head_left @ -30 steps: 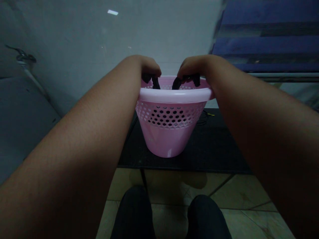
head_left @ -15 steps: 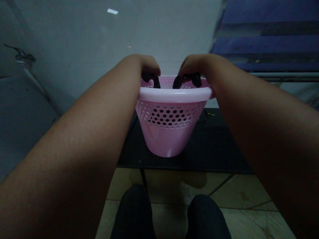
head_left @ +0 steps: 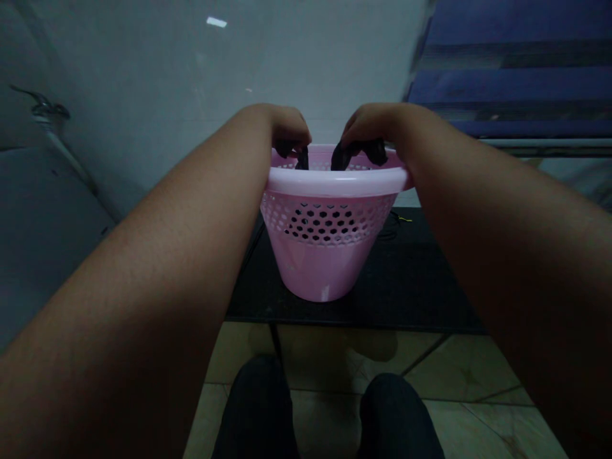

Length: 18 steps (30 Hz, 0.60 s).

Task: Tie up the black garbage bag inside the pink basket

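Observation:
A pink plastic basket (head_left: pixel 329 255) with a perforated band stands on a low black table (head_left: pixel 411 287). Both my arms reach over its rim. My left hand (head_left: pixel 287 127) is closed on a dark piece of cloth (head_left: pixel 302 158) just above the basket's opening. My right hand (head_left: pixel 370 124) is closed on another part of dark cloth (head_left: pixel 356 153) over the far side of the rim. More dark material shows through the basket's holes. I cannot tell whether both hands grip one item or two.
A pale wall fills the back, with a metal fixture (head_left: pixel 45 111) at the left. Blue striped fabric (head_left: pixel 516 70) hangs at the upper right. My dark-trousered knees (head_left: pixel 325 414) rest above the tiled floor (head_left: pixel 459 376). A thin cable (head_left: pixel 399 220) lies on the table behind the basket.
Both hands have shifted very slightly, and the dark cloth has sunk a little lower toward the basket's opening. The basket has not moved.

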Motion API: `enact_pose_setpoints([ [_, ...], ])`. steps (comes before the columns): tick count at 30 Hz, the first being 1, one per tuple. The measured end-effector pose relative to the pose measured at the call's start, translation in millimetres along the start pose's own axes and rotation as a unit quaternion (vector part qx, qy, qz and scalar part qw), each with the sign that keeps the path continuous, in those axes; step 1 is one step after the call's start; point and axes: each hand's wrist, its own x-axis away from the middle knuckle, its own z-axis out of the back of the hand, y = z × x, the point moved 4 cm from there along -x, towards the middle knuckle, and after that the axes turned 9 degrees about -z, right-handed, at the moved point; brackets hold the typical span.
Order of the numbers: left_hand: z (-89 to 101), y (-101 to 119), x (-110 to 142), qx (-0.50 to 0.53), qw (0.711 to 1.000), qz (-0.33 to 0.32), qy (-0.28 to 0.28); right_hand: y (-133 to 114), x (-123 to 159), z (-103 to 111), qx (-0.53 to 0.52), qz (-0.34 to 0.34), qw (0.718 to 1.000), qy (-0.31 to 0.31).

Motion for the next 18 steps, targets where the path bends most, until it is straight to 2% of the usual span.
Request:
enact_pose_setpoints([
  [5,2.5,-0.5,2.4,-0.014,1.000,0.008,0.024,0.3,1.1,2.1,0.004,0.008,1.000,0.019],
  [12,3.4,1.6,4.0,-0.007,0.999,0.012,0.038,0.0,3.7,0.1,0.011,-0.001,1.000,-0.011],
  [18,5.2,2.7,5.8,-0.013,0.999,0.004,0.043,-0.9,6.2,2.2,0.004,0.004,1.000,0.006],
])
